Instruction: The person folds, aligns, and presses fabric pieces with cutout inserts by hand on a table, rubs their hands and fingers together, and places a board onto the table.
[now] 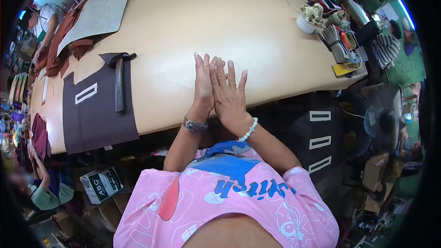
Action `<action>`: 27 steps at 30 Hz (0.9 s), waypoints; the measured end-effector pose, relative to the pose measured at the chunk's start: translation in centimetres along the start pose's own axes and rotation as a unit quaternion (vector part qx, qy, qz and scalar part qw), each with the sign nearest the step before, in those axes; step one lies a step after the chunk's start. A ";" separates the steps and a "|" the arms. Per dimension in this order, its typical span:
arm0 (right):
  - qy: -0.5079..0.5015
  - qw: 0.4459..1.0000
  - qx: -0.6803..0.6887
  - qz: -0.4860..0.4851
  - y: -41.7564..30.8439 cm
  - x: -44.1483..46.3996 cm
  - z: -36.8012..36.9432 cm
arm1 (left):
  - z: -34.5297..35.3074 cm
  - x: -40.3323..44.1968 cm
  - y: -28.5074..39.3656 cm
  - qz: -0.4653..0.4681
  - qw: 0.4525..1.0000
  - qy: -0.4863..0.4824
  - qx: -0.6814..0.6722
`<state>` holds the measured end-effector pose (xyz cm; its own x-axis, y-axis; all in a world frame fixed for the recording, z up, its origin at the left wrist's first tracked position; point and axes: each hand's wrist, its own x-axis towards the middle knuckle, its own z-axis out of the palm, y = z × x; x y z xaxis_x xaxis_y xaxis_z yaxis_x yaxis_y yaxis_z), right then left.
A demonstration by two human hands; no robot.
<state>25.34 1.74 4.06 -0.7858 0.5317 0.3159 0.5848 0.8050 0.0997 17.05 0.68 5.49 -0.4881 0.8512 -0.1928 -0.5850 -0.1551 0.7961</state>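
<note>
My left hand (203, 87) and my right hand (229, 92) are raised over the front edge of the pale table (183, 32), pressed against each other along the palms. Fingers on both are stretched out, and nothing shows between them. A watch (195, 125) is on the left wrist and a beaded bracelet (248, 130) on the right. To the left lies a dark cloth piece (98, 119) with a white-outlined slot (86, 93). A hammer (119, 85) rests on that cloth, its head at the top.
A grey sheet (98, 16) lies over brown fabric at the back left. At the right corner are a white cup (305, 24), a yellow item (344, 69) and tools. Dark cloth with white-outlined slots (320, 142) hangs right. Two people (48, 18) are at the left.
</note>
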 end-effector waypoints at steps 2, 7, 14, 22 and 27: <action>-0.008 0.999 -0.037 0.023 0.8 1.2 0.1 | -0.2 -0.4 -0.5 0.005 0.999 -0.034 0.012; 0.034 0.998 -0.030 0.054 2.4 3.1 2.2 | 1.1 -1.8 -1.4 0.025 0.996 -0.087 0.009; -0.105 0.974 0.198 0.014 0.4 -1.5 -4.4 | 1.3 0.5 0.8 -0.009 0.996 -0.091 -0.008; -0.034 0.931 0.364 0.017 2.7 -5.1 -5.8 | 2.6 1.2 -1.0 -0.155 0.877 -0.244 -0.384; 0.043 0.941 0.331 -0.051 4.8 -6.1 -3.5 | 2.9 0.3 -2.8 -0.202 0.848 -0.190 -0.452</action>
<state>33.62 1.46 5.95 -0.7948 0.4427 0.4150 0.2312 0.8532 -0.4675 20.44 2.84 4.84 0.0137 0.9999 -0.0087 -0.9960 0.0129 -0.0888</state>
